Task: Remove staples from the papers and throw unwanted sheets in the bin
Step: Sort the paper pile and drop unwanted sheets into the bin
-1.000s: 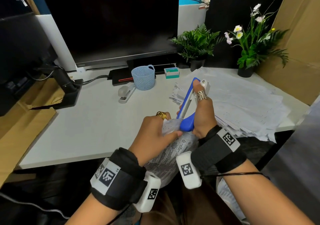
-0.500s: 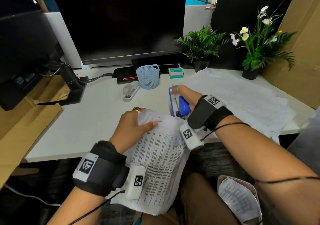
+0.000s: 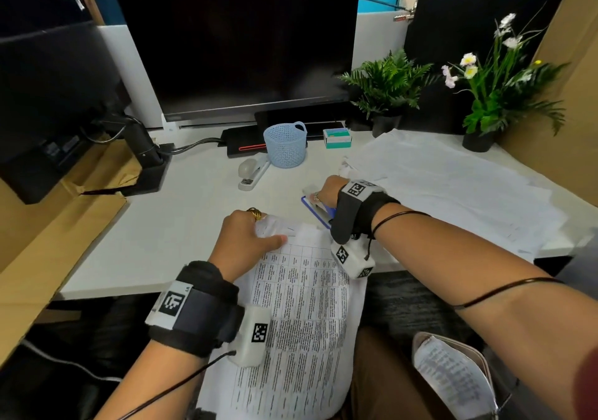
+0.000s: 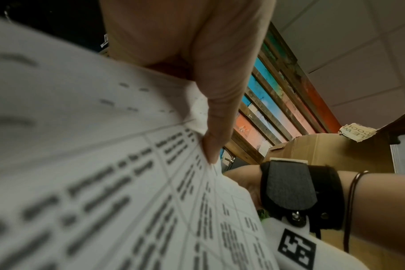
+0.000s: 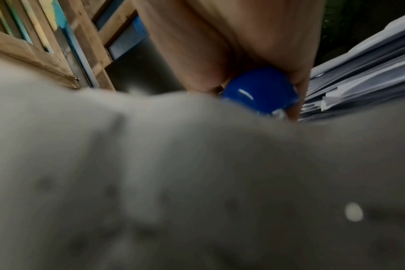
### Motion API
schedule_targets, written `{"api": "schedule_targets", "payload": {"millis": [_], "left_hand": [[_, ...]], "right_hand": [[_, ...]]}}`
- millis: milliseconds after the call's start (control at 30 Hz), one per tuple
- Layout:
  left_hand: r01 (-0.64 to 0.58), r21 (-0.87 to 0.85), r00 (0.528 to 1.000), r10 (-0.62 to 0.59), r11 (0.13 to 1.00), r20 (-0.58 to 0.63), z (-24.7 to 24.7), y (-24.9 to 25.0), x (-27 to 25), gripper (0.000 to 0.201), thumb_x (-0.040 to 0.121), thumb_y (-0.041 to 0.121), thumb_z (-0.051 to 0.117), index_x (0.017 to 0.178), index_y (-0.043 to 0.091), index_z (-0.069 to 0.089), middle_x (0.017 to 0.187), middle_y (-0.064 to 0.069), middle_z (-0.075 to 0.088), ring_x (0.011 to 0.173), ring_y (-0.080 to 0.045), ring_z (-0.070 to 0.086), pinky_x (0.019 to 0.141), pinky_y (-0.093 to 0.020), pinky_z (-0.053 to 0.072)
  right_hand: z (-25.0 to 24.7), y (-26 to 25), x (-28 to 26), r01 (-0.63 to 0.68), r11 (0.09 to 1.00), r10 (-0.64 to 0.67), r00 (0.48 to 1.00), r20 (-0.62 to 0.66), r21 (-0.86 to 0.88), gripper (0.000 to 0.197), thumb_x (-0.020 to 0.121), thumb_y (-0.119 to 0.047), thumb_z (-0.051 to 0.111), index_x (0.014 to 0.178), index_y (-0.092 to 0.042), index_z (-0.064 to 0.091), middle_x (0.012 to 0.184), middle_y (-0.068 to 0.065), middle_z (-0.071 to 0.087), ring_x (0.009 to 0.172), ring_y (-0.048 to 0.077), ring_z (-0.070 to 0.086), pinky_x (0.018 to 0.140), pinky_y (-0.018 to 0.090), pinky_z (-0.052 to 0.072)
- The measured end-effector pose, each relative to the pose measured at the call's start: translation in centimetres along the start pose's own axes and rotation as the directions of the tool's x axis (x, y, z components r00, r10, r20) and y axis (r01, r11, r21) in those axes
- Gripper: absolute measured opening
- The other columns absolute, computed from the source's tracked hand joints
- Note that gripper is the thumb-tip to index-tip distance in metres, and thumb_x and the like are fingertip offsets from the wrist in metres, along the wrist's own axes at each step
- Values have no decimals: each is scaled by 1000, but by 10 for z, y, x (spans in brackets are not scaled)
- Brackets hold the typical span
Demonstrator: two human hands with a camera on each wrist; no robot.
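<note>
Left hand (image 3: 246, 235) pinches the limp printed sheets (image 3: 301, 316) at the desk (image 3: 181, 225) edge; right hand (image 3: 326, 189) clasps the glossy blue stapler (image 3: 315, 210) just behind.

Bare desk (image 3: 181, 225) lies open to the left of the left hand's fingers (image 3: 275, 241). Ahead of them stand a white stapler (image 3: 254, 173) and a blue mesh basket (image 3: 285, 145) (touching or just apart, hard to tell). Just right of the right hand's fingers (image 3: 315, 197), a spread paper pile (image 3: 453, 186) covers the desk.
</note>
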State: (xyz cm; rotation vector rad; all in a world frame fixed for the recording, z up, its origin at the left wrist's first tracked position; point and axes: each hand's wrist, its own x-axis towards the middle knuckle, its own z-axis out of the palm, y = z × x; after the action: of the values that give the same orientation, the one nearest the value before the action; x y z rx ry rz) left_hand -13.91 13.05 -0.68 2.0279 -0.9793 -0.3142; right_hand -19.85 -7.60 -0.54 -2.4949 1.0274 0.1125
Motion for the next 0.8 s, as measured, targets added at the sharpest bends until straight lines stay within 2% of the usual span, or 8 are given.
{"api": "schedule_targets", "payload": {"millis": [100, 233, 300, 400, 533, 567, 633, 800], "left_hand": [[4, 8, 1000, -4, 1000, -11, 1, 1, 1, 48, 74, 10, 78, 51, 19, 36, 53, 8, 36, 51, -5, 37, 44, -9, 30], [14, 12, 1000, -13, 1000, -25, 0, -1, 3, 48, 73, 12, 78, 51, 15, 36, 52, 5, 36, 51, -10, 37, 43, -13, 30], [-2, 8, 999, 2, 1000, -38, -2, 0, 4, 51, 73, 13, 78, 50, 15, 33, 50, 5, 31, 48, -10, 33, 42, -15, 29], [-64, -25, 997, 62, 998, -52, -1, 7, 6, 51, 72, 13, 79, 48, 16, 34, 49, 6, 29, 43, -5, 30, 42, -16, 25], [-203, -188, 979, 198, 961, -44, 8, 17, 7, 30, 73, 4, 77, 52, 16, 59, 45, 11, 51, 44, 1, 48, 49, -11, 36], [-249, -228, 968, 251, 941, -24, 11, 20, 5, 16, 73, 3, 77, 63, 14, 69, 57, 9, 63, 54, -2, 58, 56, -16, 43], [-346, -282, 934, 357, 895, -14, 18, 24, -1, 16, 72, 2, 78, 80, 16, 76, 75, 4, 72, 73, -10, 67, 69, -23, 52], [-593, -196, 796, 606, 781, 9, 33, 25, -9, 15, 73, 15, 77, 87, 19, 76, 84, 10, 71, 78, -9, 68, 73, -30, 55]], "right_hand": [[-3, -2, 5, 23, 996, -19, 999, 44, -82, 41, 90, -33, 60, 124, -12, 53, 124, 10, 57, 111, 31, 56, 92, 36, 44], [-20, -17, -9, 64, 998, -65, 995, -79, -19, 58, 98, -49, 34, 116, 1, 56, 123, 16, 58, 112, 31, 53, 94, 34, 39], [-28, -19, -30, 238, 970, -229, 960, -163, 39, 54, 97, -46, 39, 108, 1, 63, 111, 17, 63, 101, 27, 56, 89, 35, 42], [-24, -6, -75, 428, 855, -427, 902, -71, 292, 30, 83, -34, 68, 98, -9, 68, 90, 4, 68, 82, 17, 61, 80, 28, 49], [5, 26, -99, 475, 711, -386, 880, -277, 518, 29, 73, -2, 77, 94, -20, 68, 74, -2, 60, 67, 9, 53, 62, 14, 43], [9, 33, -104, 479, 677, -346, 877, -333, 559, 30, 73, 0, 76, 92, -22, 69, 76, -1, 64, 68, 8, 54, 63, 12, 43], [16, 46, -114, 523, 633, -307, 846, -435, 570, 28, 73, 1, 76, 87, -23, 73, 81, -2, 70, 72, 5, 61, 67, 15, 47], [31, 72, -132, 705, 565, -380, 684, -623, 428, 22, 69, 9, 72, 84, -7, 76, 86, -4, 72, 84, 5, 67, 78, 15, 51]]}}
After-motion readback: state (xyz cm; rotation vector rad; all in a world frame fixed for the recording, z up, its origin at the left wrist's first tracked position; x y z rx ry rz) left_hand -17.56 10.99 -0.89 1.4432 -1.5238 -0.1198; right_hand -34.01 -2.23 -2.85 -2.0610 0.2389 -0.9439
